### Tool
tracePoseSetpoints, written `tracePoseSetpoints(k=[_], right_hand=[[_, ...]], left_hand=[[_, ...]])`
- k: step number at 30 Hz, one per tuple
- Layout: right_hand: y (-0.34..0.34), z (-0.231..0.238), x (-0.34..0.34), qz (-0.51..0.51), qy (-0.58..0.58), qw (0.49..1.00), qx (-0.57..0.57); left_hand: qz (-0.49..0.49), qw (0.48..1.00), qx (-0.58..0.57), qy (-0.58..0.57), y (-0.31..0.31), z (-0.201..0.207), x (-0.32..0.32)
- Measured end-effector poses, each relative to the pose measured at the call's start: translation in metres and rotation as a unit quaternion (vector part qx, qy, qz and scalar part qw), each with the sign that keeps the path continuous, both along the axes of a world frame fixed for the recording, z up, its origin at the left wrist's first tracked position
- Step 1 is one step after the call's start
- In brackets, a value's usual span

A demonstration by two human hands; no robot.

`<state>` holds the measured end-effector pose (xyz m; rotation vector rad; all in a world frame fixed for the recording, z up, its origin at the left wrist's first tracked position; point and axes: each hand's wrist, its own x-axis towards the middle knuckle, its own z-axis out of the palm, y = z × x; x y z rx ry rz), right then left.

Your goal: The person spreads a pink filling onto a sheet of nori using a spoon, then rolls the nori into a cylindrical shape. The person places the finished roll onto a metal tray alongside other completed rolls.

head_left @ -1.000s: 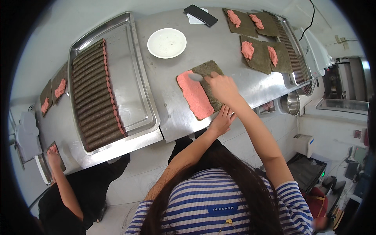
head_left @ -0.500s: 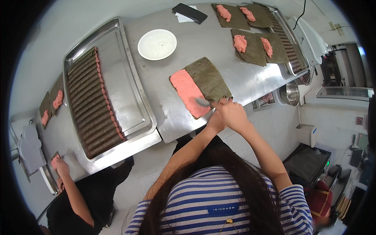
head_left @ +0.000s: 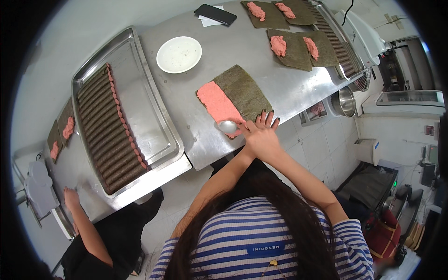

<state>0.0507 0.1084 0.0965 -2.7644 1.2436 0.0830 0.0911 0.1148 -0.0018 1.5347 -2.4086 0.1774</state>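
A square dark green seaweed sheet (head_left: 245, 91) lies on the steel table in front of me, its left half coated with pink paste (head_left: 213, 100). My right hand (head_left: 262, 139) is closed on a metal spoon (head_left: 227, 126), whose bowl rests on the paste near the sheet's near edge. Under the right wrist my left hand (head_left: 246, 151) is mostly hidden, with its fingers covered. Spread fingertips with dark nails touch the sheet's near right corner; because the hands overlap, I cannot tell for certain whose they are.
Left stands a steel tray (head_left: 176, 140) of dark rolls with pink ends. A white plate (head_left: 179, 55) and black phone (head_left: 216, 14) lie farther back. More seaweed sheets (head_left: 298, 58) bear pink lumps at back right. A co-worker's hand (head_left: 71, 196) is at far left.
The spoon has moved left and slightly nearer over the paste. My hands have shifted left, and the dark-nailed fingers have spread. The co-worker's paste-topped piece no longer shows. The whole view has shifted slightly.
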Motion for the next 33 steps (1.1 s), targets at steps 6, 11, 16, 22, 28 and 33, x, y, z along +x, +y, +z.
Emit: tracePoseSetpoints(k=[6,11,16,22,28,33], right_hand=[[-0.015,-0.01,-0.003,0.052,0.053,0.992,-0.098],[-0.026,0.035,-0.024,0.023,0.034,0.998,-0.052],[-0.06,0.035,-0.018,0.127,-0.049,0.991,0.013],[-0.118,0.012,0.015,0.222,-0.044,0.972,0.057],[-0.175,0.001,0.07,0.223,-0.042,0.974,-0.013],[-0.186,0.015,0.091,0.163,-0.09,0.982,-0.009]], left_hand=[[-0.003,0.991,-0.059,0.123,-0.008,-0.013,-0.008],[-0.013,0.994,0.038,0.098,-0.008,-0.024,-0.008],[-0.101,0.977,0.189,-0.006,-0.008,-0.026,-0.011],[-0.074,0.989,0.117,-0.047,-0.003,0.013,0.007],[-0.059,0.991,0.121,-0.003,-0.004,0.002,0.001],[-0.044,0.995,0.092,0.008,-0.005,-0.007,-0.004]])
